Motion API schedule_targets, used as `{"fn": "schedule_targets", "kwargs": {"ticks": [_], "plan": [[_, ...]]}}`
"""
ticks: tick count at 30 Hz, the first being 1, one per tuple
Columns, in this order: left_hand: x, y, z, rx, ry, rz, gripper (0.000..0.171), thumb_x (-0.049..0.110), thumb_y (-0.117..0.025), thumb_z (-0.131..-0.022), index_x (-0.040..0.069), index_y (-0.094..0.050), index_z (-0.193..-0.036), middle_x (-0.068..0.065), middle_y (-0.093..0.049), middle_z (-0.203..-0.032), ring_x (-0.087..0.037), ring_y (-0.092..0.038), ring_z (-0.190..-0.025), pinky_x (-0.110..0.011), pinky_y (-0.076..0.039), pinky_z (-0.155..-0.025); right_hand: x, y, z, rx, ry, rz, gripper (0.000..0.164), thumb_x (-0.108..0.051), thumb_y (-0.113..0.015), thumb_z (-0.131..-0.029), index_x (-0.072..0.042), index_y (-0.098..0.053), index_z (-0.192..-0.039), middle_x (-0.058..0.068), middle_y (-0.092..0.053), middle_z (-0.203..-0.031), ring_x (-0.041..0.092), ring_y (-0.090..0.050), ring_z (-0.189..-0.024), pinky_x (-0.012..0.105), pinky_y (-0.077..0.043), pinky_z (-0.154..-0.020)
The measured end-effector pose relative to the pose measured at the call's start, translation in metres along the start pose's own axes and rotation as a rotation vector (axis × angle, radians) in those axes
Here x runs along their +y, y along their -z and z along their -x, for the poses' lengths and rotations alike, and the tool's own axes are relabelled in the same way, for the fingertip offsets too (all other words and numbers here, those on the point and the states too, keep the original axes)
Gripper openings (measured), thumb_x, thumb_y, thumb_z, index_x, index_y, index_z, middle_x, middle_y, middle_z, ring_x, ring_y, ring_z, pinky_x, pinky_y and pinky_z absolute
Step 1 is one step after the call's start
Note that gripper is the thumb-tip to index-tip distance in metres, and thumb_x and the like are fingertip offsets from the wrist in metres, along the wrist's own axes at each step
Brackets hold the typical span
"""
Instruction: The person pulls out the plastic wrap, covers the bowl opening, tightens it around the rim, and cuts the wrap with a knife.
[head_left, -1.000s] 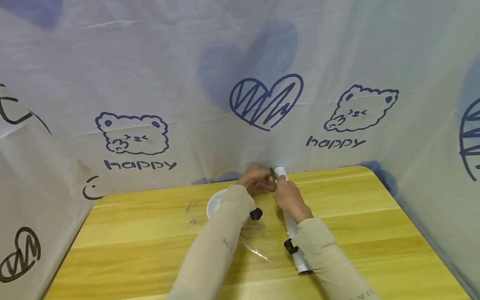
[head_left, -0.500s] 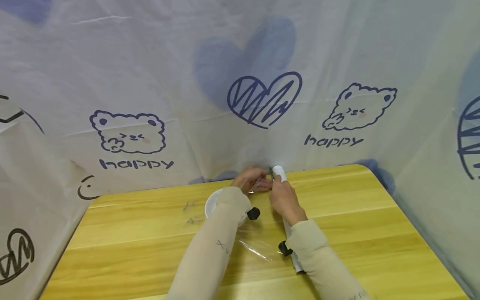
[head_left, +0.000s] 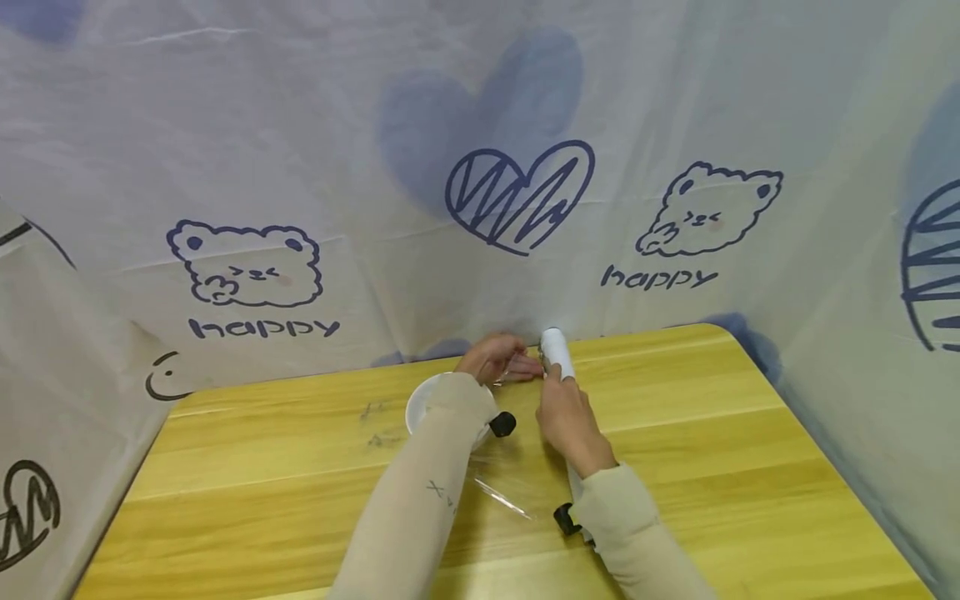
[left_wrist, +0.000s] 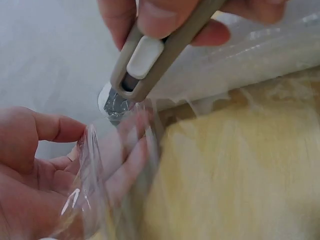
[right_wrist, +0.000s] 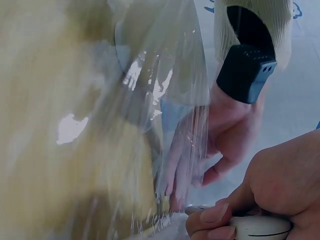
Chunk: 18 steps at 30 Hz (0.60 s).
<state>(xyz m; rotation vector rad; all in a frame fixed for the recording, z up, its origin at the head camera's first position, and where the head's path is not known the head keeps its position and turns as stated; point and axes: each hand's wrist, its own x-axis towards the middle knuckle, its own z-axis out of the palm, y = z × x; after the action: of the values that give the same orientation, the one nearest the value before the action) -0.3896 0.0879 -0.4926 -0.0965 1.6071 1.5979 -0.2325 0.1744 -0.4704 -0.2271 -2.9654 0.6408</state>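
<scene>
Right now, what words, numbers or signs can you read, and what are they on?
"happy": on the hanging cloth, under the left bear.
"happy": same cloth, under the right bear.
Left sleeve: an X-like mark; the others are too small to read.
Table: faint marks, too blurred to read.
Cutter: no writing I can make out.

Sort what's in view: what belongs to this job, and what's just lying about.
Belongs to the job:
utility knife, in the right hand
clear film, touched by the left hand
white roll
white bowl, probably: film seems to cover it

Just around:
patterned cloth, hung behind
wrist cameras
table
</scene>
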Motion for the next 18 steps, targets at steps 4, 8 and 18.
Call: {"fn": "schedule_targets", "kwargs": {"ticks": [4, 8, 18], "plan": [[0.002, -0.002, 0.001, 0.003, 0.007, -0.029, 0.033, 0.009, -0.040, -0.096, -0.010, -0.053, -0.120, -0.022, -0.067, -0.104, -0.032, -0.064, -0.101, -0.041, -0.051, -0.089, 0.000, 0.002, 0.009, -0.015, 0.007, 0.014, 0.055, -0.005, -0.057, -0.089, 0.016, -0.034, -0.135, 0.033, -0.056, -0.103, 0.041, -0.061, -0.083, 0.046, -0.055, -0.067], [0.003, -0.002, 0.003, 0.046, -0.016, -0.053, 0.031, 0.010, -0.041, -0.096, -0.007, -0.052, -0.120, -0.022, -0.066, -0.108, -0.033, -0.062, -0.104, -0.042, -0.051, -0.089, -0.001, 0.005, 0.016, -0.038, 0.010, 0.005, 0.054, -0.006, -0.054, -0.093, 0.016, -0.033, -0.137, 0.034, -0.055, -0.105, 0.040, -0.062, -0.083, 0.043, -0.055, -0.063], [0.001, -0.006, 0.003, 0.048, -0.073, -0.029, 0.026, 0.004, -0.043, -0.094, -0.008, -0.055, -0.114, -0.021, -0.063, -0.115, -0.031, -0.063, -0.102, -0.040, -0.047, -0.095, 0.002, 0.009, 0.028, -0.049, 0.028, 0.043, 0.055, -0.005, -0.058, -0.089, 0.017, -0.036, -0.134, 0.031, -0.057, -0.099, 0.036, -0.061, -0.079, 0.040, -0.054, -0.061]]}}
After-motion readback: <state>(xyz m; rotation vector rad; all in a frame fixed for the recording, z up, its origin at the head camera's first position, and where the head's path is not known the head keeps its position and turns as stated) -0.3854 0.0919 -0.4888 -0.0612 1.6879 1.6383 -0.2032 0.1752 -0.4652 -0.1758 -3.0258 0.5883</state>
